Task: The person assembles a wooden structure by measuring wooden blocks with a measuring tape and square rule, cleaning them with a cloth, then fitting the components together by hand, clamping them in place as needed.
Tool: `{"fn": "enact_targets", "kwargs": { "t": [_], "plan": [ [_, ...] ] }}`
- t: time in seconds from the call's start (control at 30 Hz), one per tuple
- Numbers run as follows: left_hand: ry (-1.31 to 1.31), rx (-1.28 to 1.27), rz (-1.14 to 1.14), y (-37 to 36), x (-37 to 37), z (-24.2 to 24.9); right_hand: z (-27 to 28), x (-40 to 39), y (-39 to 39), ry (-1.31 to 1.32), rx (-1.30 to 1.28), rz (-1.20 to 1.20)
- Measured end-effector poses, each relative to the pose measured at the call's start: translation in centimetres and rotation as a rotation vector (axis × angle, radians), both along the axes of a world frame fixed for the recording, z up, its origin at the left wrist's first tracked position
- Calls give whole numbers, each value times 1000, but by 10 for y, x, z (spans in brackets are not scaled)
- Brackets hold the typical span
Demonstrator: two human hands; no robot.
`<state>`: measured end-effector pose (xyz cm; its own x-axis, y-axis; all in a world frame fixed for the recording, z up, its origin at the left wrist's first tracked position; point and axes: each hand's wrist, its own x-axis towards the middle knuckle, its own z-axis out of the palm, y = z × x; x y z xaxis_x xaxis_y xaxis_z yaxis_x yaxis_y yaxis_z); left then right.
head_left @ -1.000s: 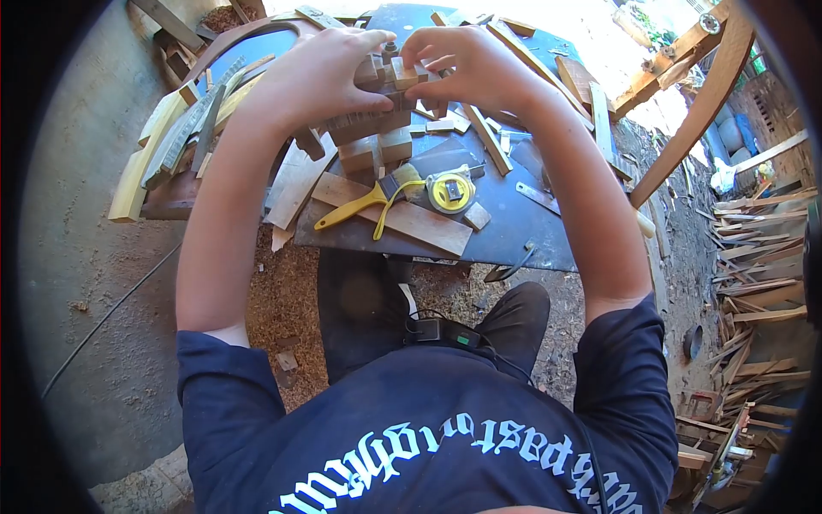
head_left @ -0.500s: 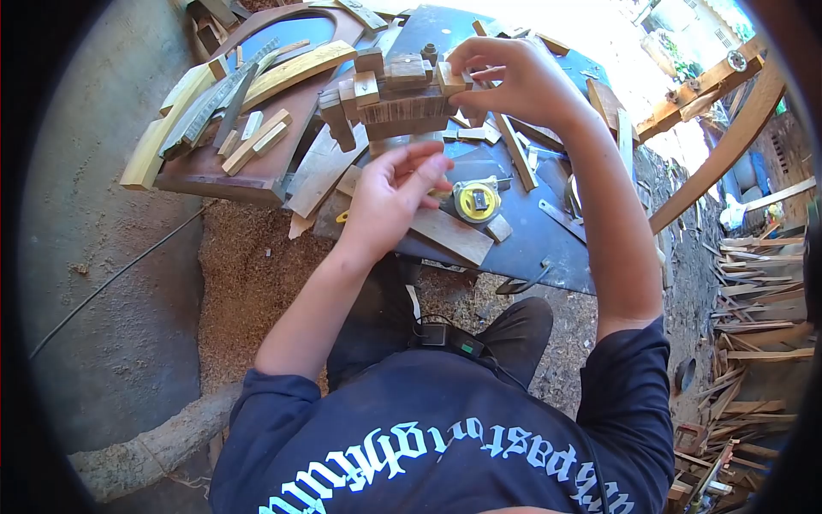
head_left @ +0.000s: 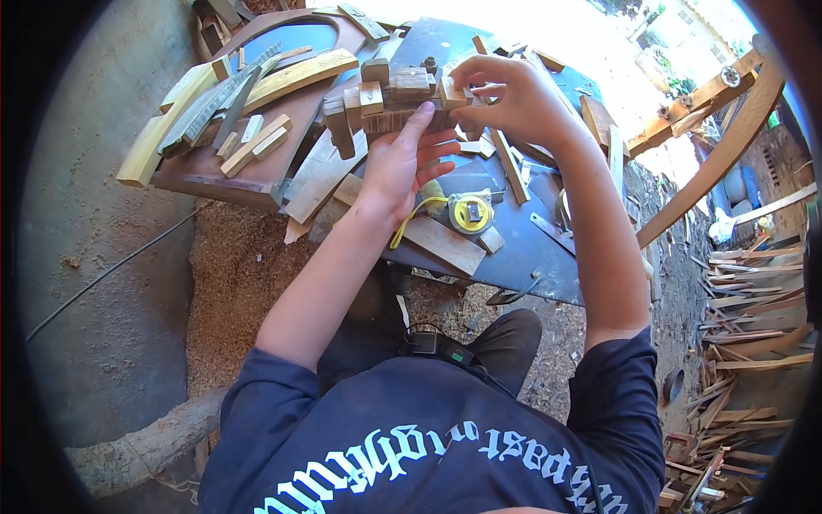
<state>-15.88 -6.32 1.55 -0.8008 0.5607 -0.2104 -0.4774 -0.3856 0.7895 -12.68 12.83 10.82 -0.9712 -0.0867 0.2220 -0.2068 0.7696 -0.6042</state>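
A chunky wooden assembly (head_left: 402,111) of stacked blocks stands at the near edge of the cluttered bench. At its right end, my right hand (head_left: 509,98) has thumb and fingers closed around a small wooden block (head_left: 450,92). My left hand (head_left: 402,167) is at the front of the assembly, its thumb raised over the front face and its fingers spread just below. Beside the left fingers lies a yellow tape measure (head_left: 469,212), its yellow strap (head_left: 414,218) looping toward my wrist.
Offcuts and wooden strips (head_left: 257,147) cover the brown board (head_left: 214,188) at left. A flat plank (head_left: 441,244) lies along the front of the dark bench top (head_left: 531,265). A curved wooden piece (head_left: 728,163) rises at right, above piled scrap wood (head_left: 745,343). Sawdust (head_left: 223,300) covers the floor.
My left hand has moved up and right to the front of the assembly, its fingers spreading and thumb rising. My right hand stays at the small block. The yellow strap now shows more.
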Motion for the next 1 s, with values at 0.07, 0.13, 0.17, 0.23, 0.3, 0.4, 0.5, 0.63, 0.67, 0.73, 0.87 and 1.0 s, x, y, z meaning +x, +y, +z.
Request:
{"fn": "enact_targets", "kwargs": {
  "t": [0.07, 0.13, 0.17, 0.23, 0.3, 0.4, 0.5, 0.63, 0.67, 0.73, 0.87, 1.0],
  "plan": [
    [29, -11, 22, 1, -1, -2, -1, 0, 1, 10, 7, 5],
    [65, -31, 43, 2, 0, -2, -1, 1, 1, 0, -12, 3],
    [87, -44, 54, 1, 2, -1, 0, 3, 0, 15, 42, -11],
    [123, -60, 63, 0, 5, 0, 3, 11, -5, 55, 135, -31],
    [150, -66, 59, -2, 9, -1, 4, 19, -7, 115, 201, -39],
    [180, -45, 14, -9, 21, -1, 3, 39, -9, 231, 237, 16],
    [225, -71, -54, -14, 43, 1, -2, 73, -13, 302, 163, 25],
    [251, -65, -196, -17, 73, -1, -18, 124, -16, 431, 37, -30],
    [251, -54, -234, -17, 80, -2, -20, 138, -17, 436, 20, -62],
    [248, -27, -301, -15, 92, -5, -27, 163, -19, 471, 13, -116],
    [284, -21, -365, -1, 120, -7, -40, 211, -26, 488, -33, -255],
    [340, -71, -407, 17, 138, -8, -58, 247, -25, 556, 16, -342]
  ]
}}
